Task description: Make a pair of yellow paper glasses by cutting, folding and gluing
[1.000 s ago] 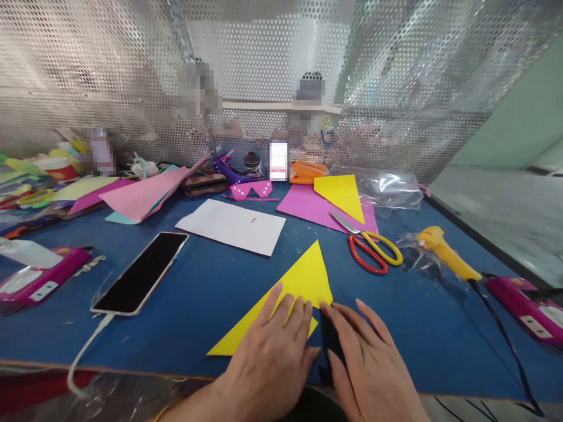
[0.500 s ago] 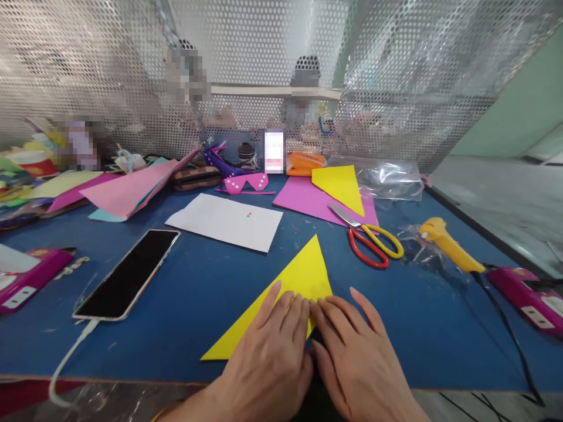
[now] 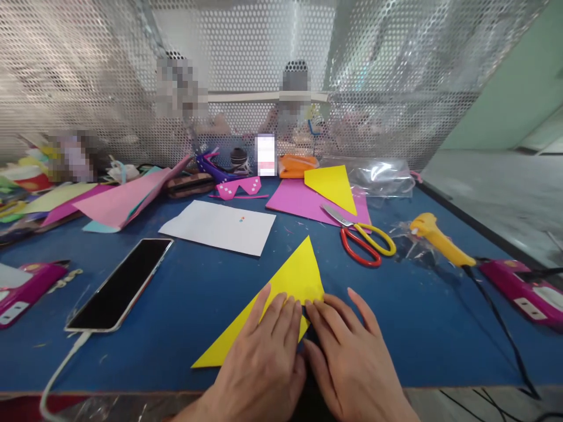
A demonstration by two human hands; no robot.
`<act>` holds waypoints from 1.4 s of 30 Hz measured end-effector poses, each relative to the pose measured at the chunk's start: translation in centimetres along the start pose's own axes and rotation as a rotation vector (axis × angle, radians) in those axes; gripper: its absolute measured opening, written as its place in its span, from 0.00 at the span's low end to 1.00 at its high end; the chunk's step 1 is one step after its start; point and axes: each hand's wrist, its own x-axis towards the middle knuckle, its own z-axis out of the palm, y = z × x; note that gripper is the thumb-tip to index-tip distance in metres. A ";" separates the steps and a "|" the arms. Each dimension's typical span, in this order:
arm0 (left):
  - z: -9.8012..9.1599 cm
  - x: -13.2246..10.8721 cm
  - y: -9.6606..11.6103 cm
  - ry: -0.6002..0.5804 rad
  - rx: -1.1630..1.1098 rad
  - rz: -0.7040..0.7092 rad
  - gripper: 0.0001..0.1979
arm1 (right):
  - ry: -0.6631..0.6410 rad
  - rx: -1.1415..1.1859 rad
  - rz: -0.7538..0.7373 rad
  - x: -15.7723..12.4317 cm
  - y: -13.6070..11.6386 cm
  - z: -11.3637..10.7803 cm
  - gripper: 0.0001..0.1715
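A bright yellow sheet (image 3: pixel 295 268), folded into a triangle, lies on the blue table before me. My left hand (image 3: pixel 266 351) rests flat on its lower part, fingers stretched out and pointing away. Beside it, my right hand (image 3: pixel 349 346) touches the sheet's right edge with its fingertips, the thumb held below the fingers. Both hands look open, and their fingertips nearly meet. They cover the sheet's lower right part. Beyond the right hand lie scissors (image 3: pixel 363 250) with one red and one yellow handle.
A phone (image 3: pixel 123 284) with a white cable lies at left. White paper (image 3: pixel 222 230), pink foam glasses (image 3: pixel 238 187), a purple sheet (image 3: pixel 290 202) and a yellow piece (image 3: pixel 336 181) lie behind. A yellow glue gun (image 3: pixel 442 240) and a magenta power strip (image 3: pixel 523 293) are at right.
The view has shifted slightly, moving most things a little left in the picture. The fingertips have drawn slightly along the yellow sheet, showing a small gap at its lower right edge.
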 end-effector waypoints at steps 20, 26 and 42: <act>-0.1 -0.2 0.0 -0.048 0.018 -0.029 0.22 | 0.003 -0.092 -0.100 -0.9 1.5 -0.2 0.20; -0.2 0.2 0.1 -0.044 0.025 0.014 0.21 | -0.009 -0.113 -0.128 -0.2 1.4 -0.4 0.20; -0.4 -0.1 0.1 -0.012 -0.011 -0.039 0.21 | -0.035 -0.083 -0.078 -0.8 1.2 -0.9 0.19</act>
